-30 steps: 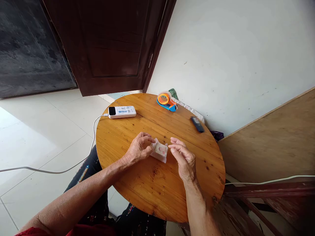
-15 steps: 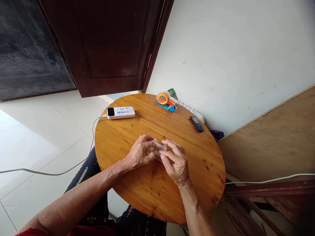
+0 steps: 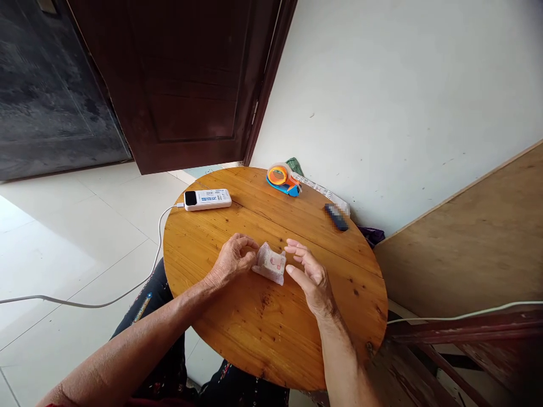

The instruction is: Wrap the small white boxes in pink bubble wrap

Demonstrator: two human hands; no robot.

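A small clear plastic packet [image 3: 270, 263] with a pink print lies on the round wooden table [image 3: 237, 333] in front of me. My left hand [image 3: 231, 260] rests on the table at the packet's left edge, fingers curled and pinching it. My right hand [image 3: 309, 272] hovers just right of the packet with fingers spread and slightly bent, not touching it.
A white power bank [image 3: 207, 199] with a cable [image 3: 106, 297] lies at the table's far left. An orange and blue tape dispenser [image 3: 282, 177] and a dark small object [image 3: 336, 217] sit by the white wall. A wooden board [image 3: 466, 243] leans at the right; a dark door [image 3: 182, 73] stands behind.
My right hand had come onto the packet half a second ago and has now drawn back to the right, fingers apart. The left hand stays at the packet's left edge.
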